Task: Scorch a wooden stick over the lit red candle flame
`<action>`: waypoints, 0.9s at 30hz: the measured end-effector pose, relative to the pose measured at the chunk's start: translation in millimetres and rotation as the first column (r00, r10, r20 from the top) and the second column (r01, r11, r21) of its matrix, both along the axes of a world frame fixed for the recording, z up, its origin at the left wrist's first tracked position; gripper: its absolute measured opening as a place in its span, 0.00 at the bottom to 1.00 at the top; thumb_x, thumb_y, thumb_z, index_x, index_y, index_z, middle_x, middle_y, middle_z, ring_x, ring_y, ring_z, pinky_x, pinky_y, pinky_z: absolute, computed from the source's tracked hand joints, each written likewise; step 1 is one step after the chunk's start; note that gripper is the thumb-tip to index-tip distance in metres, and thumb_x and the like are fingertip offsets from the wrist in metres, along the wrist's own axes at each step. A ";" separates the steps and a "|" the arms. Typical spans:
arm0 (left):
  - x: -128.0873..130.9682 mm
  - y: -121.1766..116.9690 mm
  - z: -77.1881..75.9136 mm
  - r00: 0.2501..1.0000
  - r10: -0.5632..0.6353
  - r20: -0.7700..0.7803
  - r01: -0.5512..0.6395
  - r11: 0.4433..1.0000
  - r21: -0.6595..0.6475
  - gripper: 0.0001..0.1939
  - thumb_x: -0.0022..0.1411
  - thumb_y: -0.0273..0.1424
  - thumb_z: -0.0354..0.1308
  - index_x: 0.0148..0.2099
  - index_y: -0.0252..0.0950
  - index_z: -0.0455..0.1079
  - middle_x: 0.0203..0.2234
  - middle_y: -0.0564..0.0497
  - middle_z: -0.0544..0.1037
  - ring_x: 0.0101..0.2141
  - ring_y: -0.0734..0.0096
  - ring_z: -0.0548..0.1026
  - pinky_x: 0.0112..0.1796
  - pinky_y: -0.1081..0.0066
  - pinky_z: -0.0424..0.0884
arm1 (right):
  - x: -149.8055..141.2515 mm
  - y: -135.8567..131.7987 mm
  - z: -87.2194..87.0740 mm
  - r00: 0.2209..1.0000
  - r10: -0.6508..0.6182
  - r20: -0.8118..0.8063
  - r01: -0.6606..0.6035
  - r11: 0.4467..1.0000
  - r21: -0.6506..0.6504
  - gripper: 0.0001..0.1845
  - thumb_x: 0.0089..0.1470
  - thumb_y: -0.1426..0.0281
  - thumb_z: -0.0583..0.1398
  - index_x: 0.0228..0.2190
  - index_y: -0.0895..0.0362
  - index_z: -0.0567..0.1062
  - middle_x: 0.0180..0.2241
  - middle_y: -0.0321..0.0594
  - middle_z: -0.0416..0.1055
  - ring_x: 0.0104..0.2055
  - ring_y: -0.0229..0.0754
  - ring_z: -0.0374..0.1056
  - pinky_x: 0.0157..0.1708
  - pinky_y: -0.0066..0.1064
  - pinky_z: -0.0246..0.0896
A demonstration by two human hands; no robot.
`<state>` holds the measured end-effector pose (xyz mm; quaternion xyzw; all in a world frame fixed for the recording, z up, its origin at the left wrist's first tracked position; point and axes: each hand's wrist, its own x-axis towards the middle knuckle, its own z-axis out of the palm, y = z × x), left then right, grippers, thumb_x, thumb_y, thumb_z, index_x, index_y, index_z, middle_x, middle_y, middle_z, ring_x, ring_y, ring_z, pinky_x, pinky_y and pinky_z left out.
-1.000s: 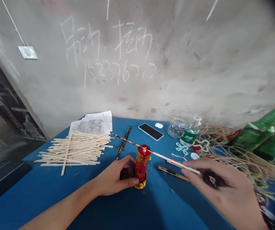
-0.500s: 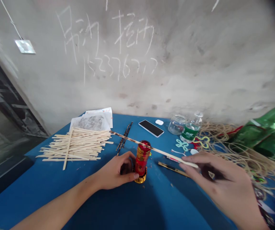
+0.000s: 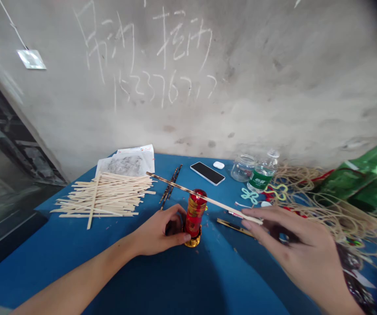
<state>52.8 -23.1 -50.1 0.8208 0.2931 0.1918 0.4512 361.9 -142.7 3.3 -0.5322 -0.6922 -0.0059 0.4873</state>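
Observation:
My left hand [image 3: 160, 232] is closed round the lower part of a red candle [image 3: 195, 216] with gold patterning and a gold base, upright on the blue table. Between thumb and fingers, my right hand [image 3: 293, 245] pinches the pale end of a thin wooden stick [image 3: 223, 205]. The stick slants across the candle's top; whether they touch I cannot tell, and no flame shows. Its far half bears dark scorched bands. Near my right fingers lies a gold-coloured utility knife [image 3: 234, 227]. Several dark-banded sticks [image 3: 171, 183] lie behind my left hand.
A pile of plain wooden sticks [image 3: 109, 197] lies left, before papers [image 3: 135, 162]. At the back are a phone [image 3: 207, 173], a white earbud case [image 3: 218, 165], a glass jar [image 3: 241, 168] and a water bottle [image 3: 261, 175]. Coiled cord [image 3: 339, 214] and green bottles [image 3: 349, 175] crowd the right.
My right hand has shifted slightly left, sliding the stick leftward across the candle's top. My left hand keeps its hold on the candle.

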 end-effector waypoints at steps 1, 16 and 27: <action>-0.1 0.2 -0.3 1.000 -0.003 0.000 0.003 1.000 0.002 0.24 0.73 0.49 0.67 0.59 0.39 0.69 0.32 0.55 0.80 0.30 0.69 0.74 0.33 0.69 0.66 | -0.6 -0.2 -0.1 1.000 0.009 0.011 -0.009 1.000 0.004 0.05 0.65 0.63 0.71 0.42 0.43 0.89 0.34 0.35 0.86 0.25 0.37 0.76 0.22 0.27 0.71; -0.3 -0.2 -2.0 1.000 -0.012 0.010 0.012 1.000 0.018 0.24 0.74 0.48 0.67 0.60 0.38 0.69 0.32 0.55 0.80 0.30 0.69 0.74 0.34 0.69 0.66 | -1.8 -2.5 -9.9 0.999 0.043 0.013 -0.043 0.999 0.019 0.13 0.65 0.67 0.71 0.49 0.41 0.91 0.42 0.35 0.90 0.32 0.42 0.85 0.31 0.31 0.82; -1.6 1.3 -3.8 1.000 -0.011 0.006 0.011 1.000 -0.010 0.26 0.73 0.49 0.67 0.60 0.37 0.70 0.33 0.55 0.79 0.31 0.68 0.75 0.34 0.69 0.66 | -9.2 -0.1 -0.8 0.995 0.087 -0.038 -0.084 0.993 0.083 0.13 0.63 0.71 0.71 0.46 0.43 0.92 0.38 0.36 0.89 0.29 0.38 0.84 0.25 0.22 0.77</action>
